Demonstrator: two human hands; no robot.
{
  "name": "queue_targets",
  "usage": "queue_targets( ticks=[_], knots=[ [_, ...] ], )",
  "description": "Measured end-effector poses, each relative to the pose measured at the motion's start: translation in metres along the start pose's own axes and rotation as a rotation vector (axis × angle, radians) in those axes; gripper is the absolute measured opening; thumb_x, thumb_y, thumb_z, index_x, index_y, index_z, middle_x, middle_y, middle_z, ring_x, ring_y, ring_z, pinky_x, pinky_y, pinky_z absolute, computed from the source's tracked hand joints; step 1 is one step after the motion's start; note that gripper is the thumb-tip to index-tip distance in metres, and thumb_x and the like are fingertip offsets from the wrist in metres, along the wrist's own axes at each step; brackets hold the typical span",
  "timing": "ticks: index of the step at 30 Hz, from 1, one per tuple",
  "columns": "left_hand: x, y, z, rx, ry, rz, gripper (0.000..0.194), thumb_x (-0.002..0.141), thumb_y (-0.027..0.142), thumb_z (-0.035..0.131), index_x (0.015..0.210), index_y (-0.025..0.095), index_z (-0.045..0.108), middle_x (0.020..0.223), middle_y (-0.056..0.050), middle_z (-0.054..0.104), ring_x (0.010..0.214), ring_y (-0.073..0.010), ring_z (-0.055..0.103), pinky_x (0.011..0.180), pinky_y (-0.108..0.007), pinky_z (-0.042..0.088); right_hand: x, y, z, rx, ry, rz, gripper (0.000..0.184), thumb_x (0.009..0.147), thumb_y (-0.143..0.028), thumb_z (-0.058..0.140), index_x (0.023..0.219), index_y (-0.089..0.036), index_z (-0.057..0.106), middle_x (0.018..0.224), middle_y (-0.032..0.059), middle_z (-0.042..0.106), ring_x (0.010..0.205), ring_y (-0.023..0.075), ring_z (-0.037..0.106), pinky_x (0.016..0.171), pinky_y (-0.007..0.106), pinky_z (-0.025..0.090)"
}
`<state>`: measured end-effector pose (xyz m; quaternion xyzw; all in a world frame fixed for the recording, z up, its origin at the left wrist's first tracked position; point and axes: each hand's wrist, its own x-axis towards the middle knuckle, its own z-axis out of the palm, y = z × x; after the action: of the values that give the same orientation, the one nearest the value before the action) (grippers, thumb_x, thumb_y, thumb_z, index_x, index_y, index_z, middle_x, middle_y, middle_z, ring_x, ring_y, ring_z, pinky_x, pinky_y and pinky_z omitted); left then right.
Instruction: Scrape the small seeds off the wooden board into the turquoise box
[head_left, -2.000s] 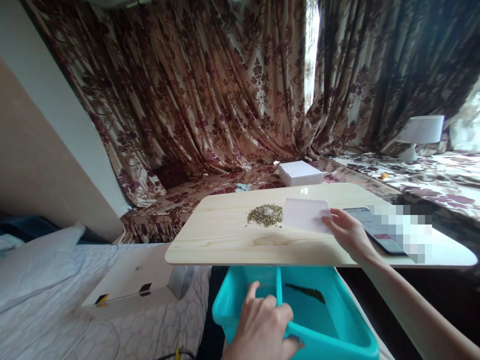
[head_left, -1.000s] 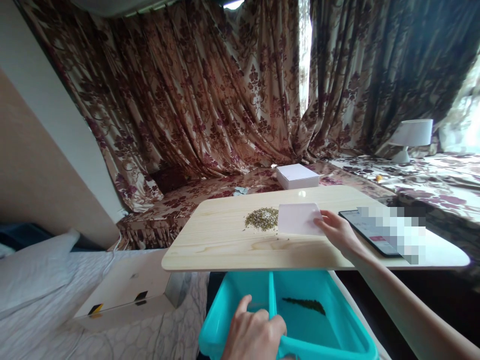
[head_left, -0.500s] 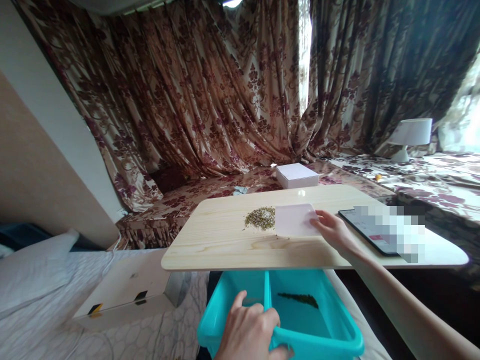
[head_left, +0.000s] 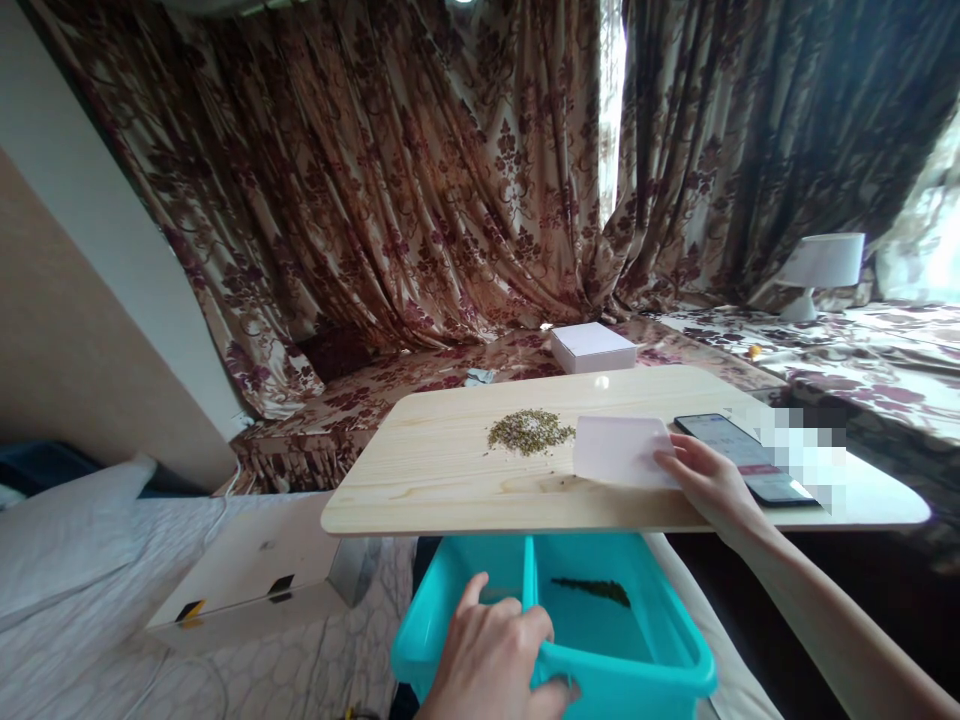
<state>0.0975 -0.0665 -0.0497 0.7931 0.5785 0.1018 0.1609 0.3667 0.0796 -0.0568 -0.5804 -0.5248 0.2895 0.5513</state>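
Observation:
My right hand (head_left: pixel 709 475) pinches the right edge of a thin white plastic scraper (head_left: pixel 621 448), which stands on the wooden tabletop. Left of the scraper lies a loose pile of small green beans or seeds (head_left: pixel 526 432), with a few stray grains nearer the front edge. Below the table is a turquoise two-compartment bin (head_left: pixel 675 665). My left hand (head_left: pixel 491 650) grips its near rim by the divider, thumb outside and index finger stretched over the left compartment. A dark green strip of grains (head_left: pixel 596 588) lies in the right compartment; the left one is partly hidden by my hand.
A phone or tablet (head_left: pixel 720 445), partly pixelated, lies on the tabletop (head_left: pixel 420 480) to the right. Behind the table sits a white box (head_left: pixel 592 345). A larger white carton (head_left: pixel 255 560) rests on the bed at left. A lamp (head_left: pixel 829 265) stands far right.
My right hand has moved the scraper to the right, away from most of the pile, and the pile's right side shows more. My left hand keeps its grip on the bin.

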Motion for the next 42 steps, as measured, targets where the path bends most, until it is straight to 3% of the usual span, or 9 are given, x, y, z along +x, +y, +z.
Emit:
queue_targets(
  ticks=[4, 10, 21, 26, 31, 37, 42],
  knots=[
    [-0.001, -0.001, 0.001, -0.010, 0.012, 0.000, 0.027, 0.066, 0.040, 0.073, 0.086, 0.024, 0.066, 0.087, -0.003, 0.066, 0.091, -0.0258, 0.059, 0.103, -0.054, 0.020, -0.002, 0.000, 0.003, 0.066, -0.031, -0.006, 0.033, 0.062, -0.036, 0.064, 0.089, -0.018, 0.064, 0.081, 0.0075, 0.073, 0.076, 0.0256, 0.067, 0.068, 0.034, 0.050],
    [-0.001, -0.002, 0.001, -0.010, 0.013, 0.015, 0.027, 0.066, 0.039, 0.074, 0.086, 0.022, 0.066, 0.083, -0.003, 0.065, 0.088, -0.0249, 0.059, 0.103, -0.053, 0.021, -0.002, -0.004, 0.005, 0.013, 0.043, 0.006, 0.028, 0.060, -0.034, 0.065, 0.083, -0.019, 0.065, 0.077, 0.0065, 0.073, 0.075, 0.0260, 0.067, 0.068, 0.034, 0.050],
    [-0.002, -0.001, -0.001, -0.005, 0.030, 0.006, 0.028, 0.066, 0.038, 0.074, 0.087, 0.022, 0.066, 0.088, -0.004, 0.066, 0.094, -0.0257, 0.058, 0.104, -0.054, 0.019, -0.010, -0.014, 0.018, 0.067, -0.039, 0.027, 0.033, 0.059, -0.038, 0.064, 0.085, -0.018, 0.062, 0.082, 0.0081, 0.073, 0.082, 0.0267, 0.066, 0.073, 0.035, 0.048],
    [-0.002, -0.002, -0.002, -0.010, 0.011, 0.000, 0.027, 0.067, 0.038, 0.074, 0.087, 0.023, 0.066, 0.087, -0.004, 0.066, 0.095, -0.0261, 0.058, 0.103, -0.054, 0.019, -0.012, -0.012, 0.022, 0.077, -0.119, 0.066, 0.033, 0.059, -0.039, 0.065, 0.085, -0.019, 0.062, 0.082, 0.0071, 0.073, 0.081, 0.0260, 0.066, 0.069, 0.032, 0.049],
    [-0.003, -0.003, 0.000, -0.024, 0.015, -0.009, 0.027, 0.068, 0.038, 0.073, 0.089, 0.022, 0.065, 0.089, -0.004, 0.065, 0.097, -0.0254, 0.057, 0.104, -0.054, 0.017, -0.017, -0.011, 0.009, 0.121, -0.276, 0.124, 0.034, 0.060, -0.041, 0.067, 0.085, -0.019, 0.065, 0.081, 0.0064, 0.072, 0.073, 0.0234, 0.066, 0.059, 0.028, 0.048],
    [-0.001, -0.004, 0.000, -0.021, 0.026, -0.001, 0.027, 0.066, 0.039, 0.074, 0.086, 0.022, 0.066, 0.086, -0.004, 0.066, 0.095, -0.0261, 0.058, 0.104, -0.054, 0.019, 0.001, -0.010, 0.011, 0.147, -0.021, 0.050, 0.029, 0.062, -0.033, 0.066, 0.086, -0.019, 0.063, 0.080, 0.0067, 0.072, 0.072, 0.0217, 0.066, 0.063, 0.029, 0.049],
    [0.000, -0.005, 0.001, -0.005, 0.048, 0.008, 0.027, 0.064, 0.037, 0.076, 0.084, 0.023, 0.066, 0.086, -0.004, 0.066, 0.093, -0.0264, 0.059, 0.103, -0.056, 0.019, 0.016, -0.002, 0.028, 0.103, -0.021, -0.004, 0.023, 0.066, -0.029, 0.061, 0.087, -0.019, 0.061, 0.076, 0.0055, 0.072, 0.070, 0.0202, 0.067, 0.065, 0.030, 0.050]
  ],
)
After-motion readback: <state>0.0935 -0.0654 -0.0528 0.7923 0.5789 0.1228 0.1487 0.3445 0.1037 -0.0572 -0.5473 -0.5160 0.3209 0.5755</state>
